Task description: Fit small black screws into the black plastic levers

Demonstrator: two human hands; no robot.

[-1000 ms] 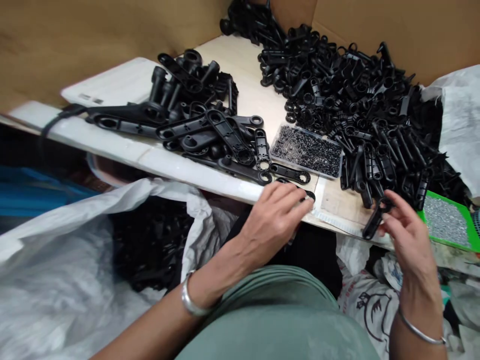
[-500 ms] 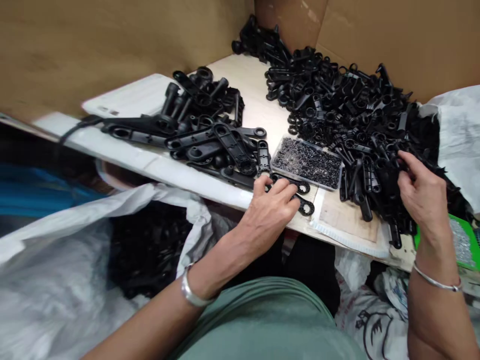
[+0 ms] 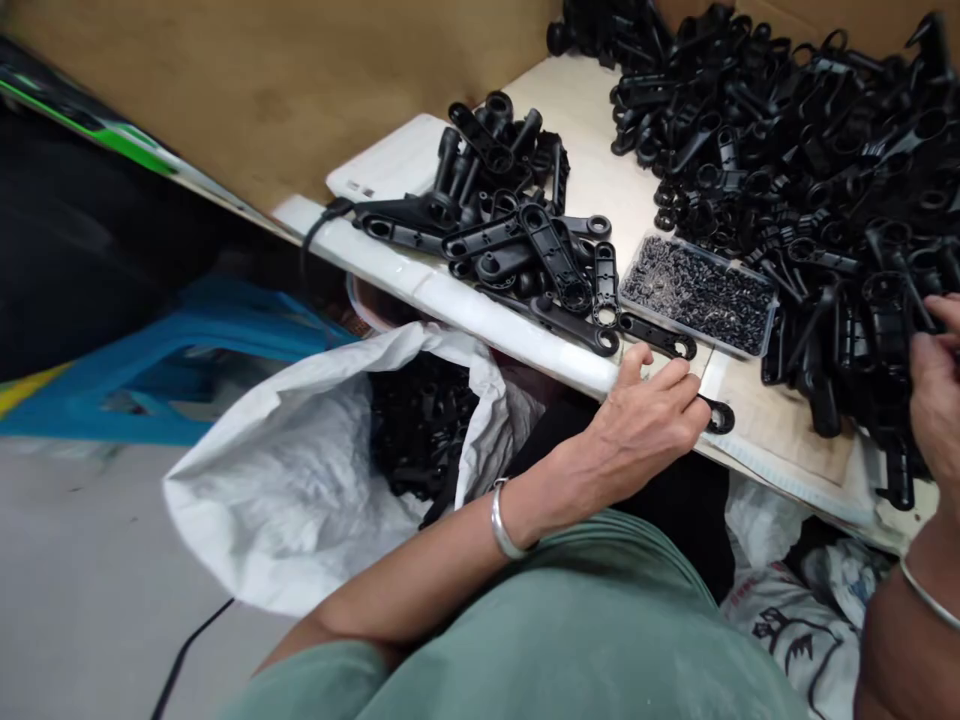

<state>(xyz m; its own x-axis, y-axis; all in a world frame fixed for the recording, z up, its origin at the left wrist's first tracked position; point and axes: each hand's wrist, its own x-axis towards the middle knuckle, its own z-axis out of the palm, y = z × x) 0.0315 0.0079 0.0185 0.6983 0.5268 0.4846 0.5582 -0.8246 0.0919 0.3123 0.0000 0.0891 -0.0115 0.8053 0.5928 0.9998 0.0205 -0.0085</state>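
My left hand point(image 3: 649, 425) is at the table's front edge, fingers curled over a black plastic arm. The ring-shaped end of that plastic arm point(image 3: 721, 416) sticks out to the right of my fingers; the rest is hidden under them. Just beyond lies another flat black arm with ring ends point(image 3: 660, 335). At the right picture edge, my right hand point(image 3: 937, 400) is partly cut off. Its thumb and finger pinch at a black plastic part point(image 3: 909, 290) at the near side of a large heap of black plastic parts point(image 3: 810, 190).
A clear box of small dark pieces point(image 3: 701, 295) stands between the heap and a smaller pile of black arms point(image 3: 495, 235). Below the table edge gapes a white sack point(image 3: 300, 470) with black parts inside. A blue plastic stool point(image 3: 172, 370) is at left. Cardboard point(image 3: 337, 90) walls the back.
The view has swung left, so the table things appear further right. My left hand now sits lower, with its arm apart from the flat arm beyond. My right hand remains by the heap.
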